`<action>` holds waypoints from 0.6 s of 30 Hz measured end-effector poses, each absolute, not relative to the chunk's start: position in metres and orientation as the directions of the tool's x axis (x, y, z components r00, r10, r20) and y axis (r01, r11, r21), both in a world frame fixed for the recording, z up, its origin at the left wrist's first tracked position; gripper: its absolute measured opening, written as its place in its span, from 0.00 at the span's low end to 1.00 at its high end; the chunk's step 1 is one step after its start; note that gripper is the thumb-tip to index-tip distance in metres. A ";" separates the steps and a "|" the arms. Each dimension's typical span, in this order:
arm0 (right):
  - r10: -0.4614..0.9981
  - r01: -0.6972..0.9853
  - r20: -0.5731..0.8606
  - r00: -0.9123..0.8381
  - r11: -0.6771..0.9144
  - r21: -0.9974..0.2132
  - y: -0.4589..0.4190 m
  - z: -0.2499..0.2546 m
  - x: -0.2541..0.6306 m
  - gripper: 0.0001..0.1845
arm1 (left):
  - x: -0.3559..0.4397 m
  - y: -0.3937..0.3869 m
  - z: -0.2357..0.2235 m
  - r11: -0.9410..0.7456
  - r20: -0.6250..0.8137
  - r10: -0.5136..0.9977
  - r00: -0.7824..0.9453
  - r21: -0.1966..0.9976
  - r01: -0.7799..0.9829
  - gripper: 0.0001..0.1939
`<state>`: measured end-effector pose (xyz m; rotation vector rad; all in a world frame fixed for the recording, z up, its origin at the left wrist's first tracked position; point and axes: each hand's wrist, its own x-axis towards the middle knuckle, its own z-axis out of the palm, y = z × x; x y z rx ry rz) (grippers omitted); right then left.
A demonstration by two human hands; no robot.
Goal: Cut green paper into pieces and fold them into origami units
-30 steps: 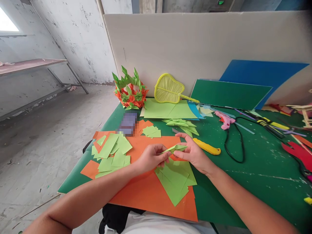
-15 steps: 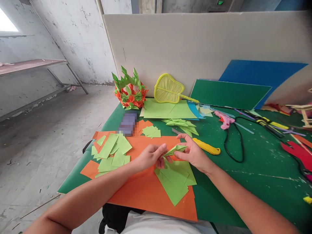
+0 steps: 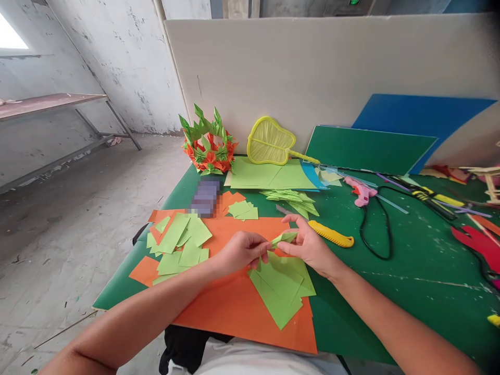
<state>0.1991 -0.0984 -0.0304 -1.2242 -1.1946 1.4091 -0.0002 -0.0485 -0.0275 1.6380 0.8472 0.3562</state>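
My left hand point(image 3: 240, 251) and my right hand point(image 3: 308, 244) both pinch a small folded light green paper piece point(image 3: 284, 238), held just above the table. Under the hands lies a stack of light green paper sheets point(image 3: 279, 289) on a large orange sheet point(image 3: 238, 307). Left of my left hand sits a loose pile of cut green paper pieces point(image 3: 179, 242). A yellow utility knife point(image 3: 331, 234) lies just right of my right hand.
A green and orange paper wreath point(image 3: 209, 148), a yellow fan point(image 3: 271, 141) and larger green sheets point(image 3: 265, 176) lie at the back. Folded green pieces point(image 3: 292, 200), a pink glue gun point(image 3: 361, 191) with black cord, and coloured boards point(image 3: 371, 151) occupy the green table point(image 3: 410, 260).
My hands have drawn slightly closer together, folding the green piece shorter between the fingers. Nothing else on the table has moved.
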 end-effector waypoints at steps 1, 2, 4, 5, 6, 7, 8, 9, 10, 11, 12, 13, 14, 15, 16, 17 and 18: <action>0.984 -0.035 -0.140 -0.112 -0.145 -0.989 -0.098 -0.031 0.199 0.31 | -0.001 -0.048 -0.027 -0.045 -0.214 0.694 0.688 0.940 0.338 0.23; 0.983 -0.041 -0.146 -0.112 -0.151 -0.988 -0.098 -0.031 0.199 0.31 | -0.001 -0.047 -0.026 -0.049 -0.218 0.690 0.691 0.937 0.345 0.23; 0.982 -0.054 -0.149 -0.113 -0.155 -0.986 -0.098 -0.032 0.199 0.31 | -0.002 -0.046 -0.023 -0.043 -0.230 0.675 0.701 0.936 0.349 0.24; 0.983 -0.059 -0.148 -0.111 -0.155 -0.986 -0.098 -0.032 0.199 0.31 | -0.002 -0.046 -0.023 -0.036 -0.236 0.667 0.707 0.937 0.347 0.24; 0.983 -0.066 -0.146 -0.109 -0.154 -0.986 -0.098 -0.032 0.199 0.31 | -0.002 -0.045 -0.023 -0.029 -0.239 0.662 0.711 0.939 0.343 0.24; 0.983 -0.073 -0.145 -0.109 -0.154 -0.985 -0.098 -0.032 0.199 0.31 | -0.003 -0.045 -0.023 -0.026 -0.238 0.660 0.713 0.941 0.338 0.24; 0.984 -0.077 -0.145 -0.108 -0.153 -0.985 -0.098 -0.032 0.198 0.31 | -0.003 -0.045 -0.024 -0.025 -0.237 0.659 0.714 0.941 0.336 0.23; 0.983 -0.078 -0.147 -0.107 -0.156 -0.985 -0.098 -0.031 0.198 0.31 | -0.003 -0.045 -0.025 -0.027 -0.237 0.661 0.712 0.941 0.338 0.22; 0.983 -0.074 -0.152 -0.105 -0.160 -0.984 -0.098 -0.031 0.198 0.31 | -0.004 -0.045 -0.027 -0.031 -0.235 0.663 0.710 0.940 0.340 0.21; 0.982 -0.070 -0.158 -0.102 -0.165 -0.984 -0.098 -0.031 0.197 0.31 | -0.004 -0.045 -0.028 -0.035 -0.234 0.665 0.709 0.939 0.343 0.21; 0.982 -0.065 -0.162 -0.099 -0.169 -0.983 -0.098 -0.031 0.197 0.31 | -0.004 -0.045 -0.029 -0.041 -0.230 0.667 0.709 0.938 0.344 0.20; 0.981 -0.063 -0.167 -0.097 -0.173 -0.983 -0.098 -0.032 0.197 0.31 | -0.004 -0.045 -0.029 -0.051 -0.225 0.666 0.711 0.937 0.345 0.20; 0.981 -0.064 -0.170 -0.097 -0.177 -0.982 -0.099 -0.032 0.196 0.32 | -0.004 -0.045 -0.030 -0.060 -0.221 0.663 0.715 0.936 0.346 0.20; 0.980 -0.068 -0.172 -0.098 -0.179 -0.982 -0.099 -0.033 0.196 0.32 | -0.004 -0.046 -0.029 -0.067 -0.219 0.660 0.719 0.936 0.347 0.21; 0.980 -0.072 -0.171 -0.100 -0.178 -0.981 -0.099 -0.033 0.196 0.31 | -0.004 -0.046 -0.029 -0.070 -0.219 0.657 0.721 0.935 0.347 0.21; 0.980 -0.075 -0.169 -0.103 -0.177 -0.981 -0.099 -0.033 0.196 0.31 | -0.004 -0.046 -0.029 -0.067 -0.220 0.659 0.719 0.935 0.347 0.21; 0.980 -0.079 -0.164 -0.108 -0.173 -0.982 -0.099 -0.033 0.196 0.31 | -0.003 -0.047 -0.028 -0.062 -0.220 0.666 0.713 0.936 0.347 0.21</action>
